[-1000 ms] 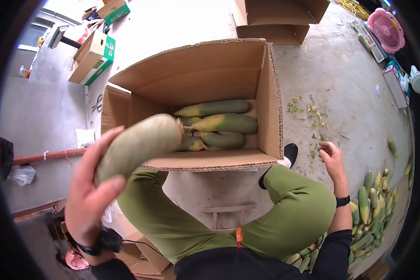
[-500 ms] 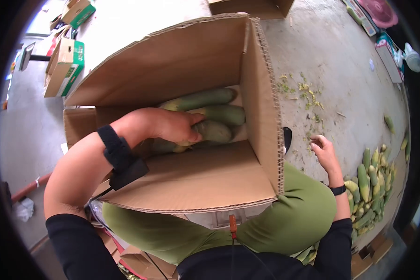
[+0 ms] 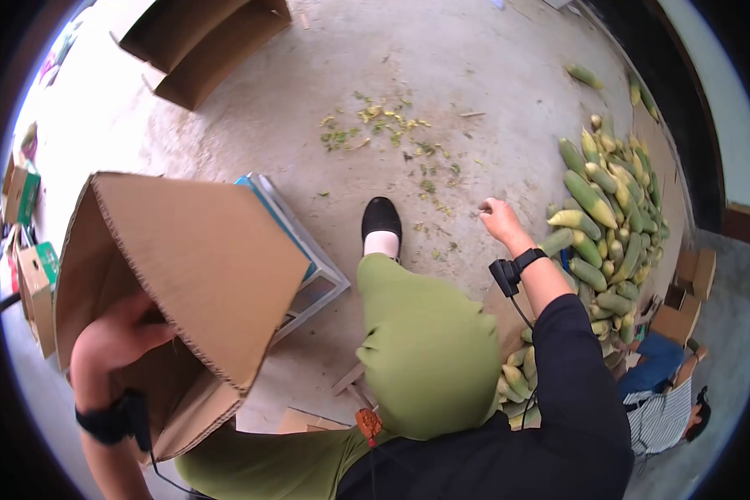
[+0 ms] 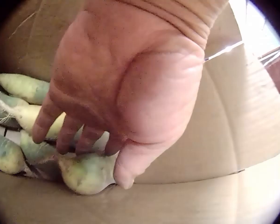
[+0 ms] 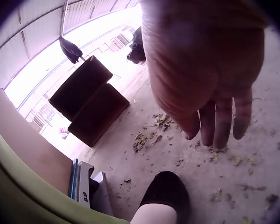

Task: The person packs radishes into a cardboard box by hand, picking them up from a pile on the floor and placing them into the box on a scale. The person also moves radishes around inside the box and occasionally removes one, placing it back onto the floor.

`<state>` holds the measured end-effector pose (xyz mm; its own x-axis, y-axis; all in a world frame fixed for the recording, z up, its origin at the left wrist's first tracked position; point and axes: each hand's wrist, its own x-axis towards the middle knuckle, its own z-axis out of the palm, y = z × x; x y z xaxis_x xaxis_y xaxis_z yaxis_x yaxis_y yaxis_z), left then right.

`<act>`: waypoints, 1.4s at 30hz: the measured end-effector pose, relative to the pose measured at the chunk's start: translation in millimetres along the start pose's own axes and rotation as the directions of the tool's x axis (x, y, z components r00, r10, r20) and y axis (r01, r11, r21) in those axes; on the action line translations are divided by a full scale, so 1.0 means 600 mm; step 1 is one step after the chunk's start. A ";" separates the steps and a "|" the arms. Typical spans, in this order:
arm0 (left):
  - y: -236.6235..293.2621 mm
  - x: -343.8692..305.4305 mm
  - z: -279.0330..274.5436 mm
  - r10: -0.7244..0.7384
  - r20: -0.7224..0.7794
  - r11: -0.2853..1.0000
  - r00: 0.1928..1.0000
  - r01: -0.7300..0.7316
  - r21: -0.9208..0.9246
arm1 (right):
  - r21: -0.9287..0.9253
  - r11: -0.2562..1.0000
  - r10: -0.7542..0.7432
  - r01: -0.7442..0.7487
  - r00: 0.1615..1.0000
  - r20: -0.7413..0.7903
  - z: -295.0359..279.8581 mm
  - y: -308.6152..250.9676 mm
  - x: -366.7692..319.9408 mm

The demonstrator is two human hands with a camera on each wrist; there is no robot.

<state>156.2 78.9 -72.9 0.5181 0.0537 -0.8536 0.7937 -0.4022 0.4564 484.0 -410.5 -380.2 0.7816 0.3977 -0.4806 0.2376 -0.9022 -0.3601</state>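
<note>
My left hand (image 3: 125,333) reaches down inside the cardboard box (image 3: 200,242), partly hidden by its wall. Seen from the left wrist, the hand (image 4: 130,88) has its fingers loosely extended over a green-and-pale radish (image 4: 86,175), thumb beside that radish's end. More radishes (image 4: 25,88) lie in the box, some with thin roots. Held out over the floor, my right hand (image 3: 502,221) is empty; in the right wrist view this hand (image 5: 205,74) has its fingers hanging relaxed. A large pile of radishes (image 3: 587,200) lies to its right.
Beneath the box is a stand or scale (image 3: 329,279). Leaf scraps (image 3: 383,121) litter the concrete floor. An empty carton (image 3: 217,58) stands at the upper left, green-and-white cartons (image 3: 37,275) at the far left. Another person (image 3: 662,408) is at the lower right.
The head view has swung right, bringing the radish pile inward and the box to the left. My left hand carried a radish into the box and is still inside. The right hand remains empty.
</note>
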 end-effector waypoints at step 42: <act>-0.012 -0.153 0.097 -0.191 -0.690 0.945 0.698 -0.058 -0.321 | 0.830 0.517 0.726 -0.210 0.621 -0.295 -0.101 0.339 0.003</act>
<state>84.4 23.6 -12.1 0.4301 0.7448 -0.5102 0.8223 -0.0899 0.5619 568.3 -603.2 -405.9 0.8281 -0.4576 -0.3237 -0.5200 -0.4117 -0.7484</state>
